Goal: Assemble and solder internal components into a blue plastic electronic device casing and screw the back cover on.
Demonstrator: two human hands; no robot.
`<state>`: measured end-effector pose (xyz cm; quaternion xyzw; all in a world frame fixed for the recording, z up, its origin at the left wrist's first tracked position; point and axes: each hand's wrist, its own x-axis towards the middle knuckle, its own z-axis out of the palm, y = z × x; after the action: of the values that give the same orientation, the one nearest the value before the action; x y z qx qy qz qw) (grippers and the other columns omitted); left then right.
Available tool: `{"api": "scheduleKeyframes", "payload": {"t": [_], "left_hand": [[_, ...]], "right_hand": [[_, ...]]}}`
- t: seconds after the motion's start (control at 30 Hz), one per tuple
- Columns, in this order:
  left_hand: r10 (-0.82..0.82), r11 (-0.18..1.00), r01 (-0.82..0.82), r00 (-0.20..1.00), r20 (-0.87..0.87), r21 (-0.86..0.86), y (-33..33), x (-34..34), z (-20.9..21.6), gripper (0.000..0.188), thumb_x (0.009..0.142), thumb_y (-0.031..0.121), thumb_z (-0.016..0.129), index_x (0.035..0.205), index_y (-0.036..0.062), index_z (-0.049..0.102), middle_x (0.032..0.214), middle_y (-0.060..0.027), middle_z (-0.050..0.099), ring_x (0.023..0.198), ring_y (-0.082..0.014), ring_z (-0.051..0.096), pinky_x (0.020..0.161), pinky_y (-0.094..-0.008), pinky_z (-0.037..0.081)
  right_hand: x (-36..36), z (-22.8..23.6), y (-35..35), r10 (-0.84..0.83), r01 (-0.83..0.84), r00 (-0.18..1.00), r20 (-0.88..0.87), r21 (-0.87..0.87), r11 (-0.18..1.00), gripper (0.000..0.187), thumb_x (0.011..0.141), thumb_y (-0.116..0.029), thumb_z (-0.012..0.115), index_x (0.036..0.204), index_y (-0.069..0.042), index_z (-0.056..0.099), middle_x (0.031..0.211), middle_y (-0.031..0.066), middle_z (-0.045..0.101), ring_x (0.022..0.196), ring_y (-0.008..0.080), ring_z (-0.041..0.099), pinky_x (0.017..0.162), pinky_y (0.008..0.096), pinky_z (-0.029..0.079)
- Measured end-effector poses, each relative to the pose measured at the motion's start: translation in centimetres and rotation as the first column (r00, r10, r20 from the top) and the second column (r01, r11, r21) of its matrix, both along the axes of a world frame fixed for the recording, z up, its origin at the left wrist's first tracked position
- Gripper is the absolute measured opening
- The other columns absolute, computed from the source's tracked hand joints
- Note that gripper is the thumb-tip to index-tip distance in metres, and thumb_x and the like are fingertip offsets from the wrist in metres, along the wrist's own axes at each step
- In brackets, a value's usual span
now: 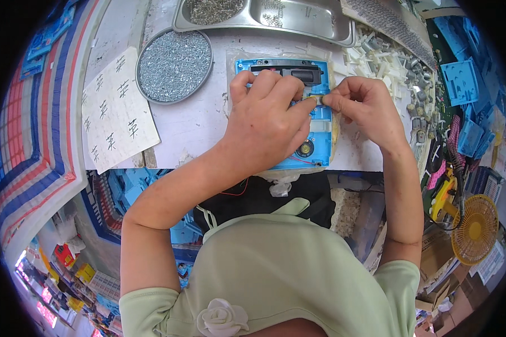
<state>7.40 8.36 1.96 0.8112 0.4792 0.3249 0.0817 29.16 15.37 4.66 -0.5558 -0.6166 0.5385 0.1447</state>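
A light-blue plastic housing [321, 154] lies on a plastic-wrapped pad on the table in front of me. My left hand [270, 115] covers its left half, fingers curled over it and thumb and forefinger tips close together near its right side. From the right, my right hand [368, 106] pinches at that same spot, thumb against forefinger, on a small piece too hidden to name. Inside the housing sit a black part [306, 76] near the top and a round, dark speaker-like disc [305, 148] near the bottom. A thin red wire runs by the lower edge.
At the left stand a round tray of small silvery screws [174, 66] and a paper sheet [118, 112] with handwritten marks. A metal tray [298, 19] of small parts is behind. White plastic pieces [376, 59] pile up at right, with a yellow fan [475, 229] beyond.
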Motion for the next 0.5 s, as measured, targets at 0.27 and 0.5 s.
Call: {"api": "scheduleKeyframes", "payload": {"t": [0.27,0.5], "left_hand": [[-0.099,0.993,0.102,0.993,0.059,-0.061,2.9,-2.0,1.1,0.026,0.069,0.018,0.084,0.093,0.0162,0.073,0.098,-0.0023,0.058,0.093,-0.0232,0.056,0.089,-0.0438,0.035],[-0.265,0.962,0.266,0.964,-0.027,0.065,5.3,-1.8,0.3,0.028,0.068,0.011,0.082,0.094,0.0137,0.072,0.099,-0.0045,0.059,0.088,-0.0251,0.059,0.083,-0.0429,0.042]], "right_hand": [[-0.5,-0.7,-1.2,-0.031,0.029,0.999,0.018,0.098,0.995,0.021,0.086,-0.016,0.080,0.085,0.003,0.072,0.069,0.0040,0.067,0.063,0.0086,0.056,0.059,0.0271,0.047],[-0.5,-1.5,-2.2,-0.085,0.094,0.995,-0.048,0.239,0.966,0.021,0.084,-0.018,0.079,0.085,0.001,0.070,0.073,0.0129,0.071,0.065,0.0190,0.069,0.063,0.0333,0.054]]}}
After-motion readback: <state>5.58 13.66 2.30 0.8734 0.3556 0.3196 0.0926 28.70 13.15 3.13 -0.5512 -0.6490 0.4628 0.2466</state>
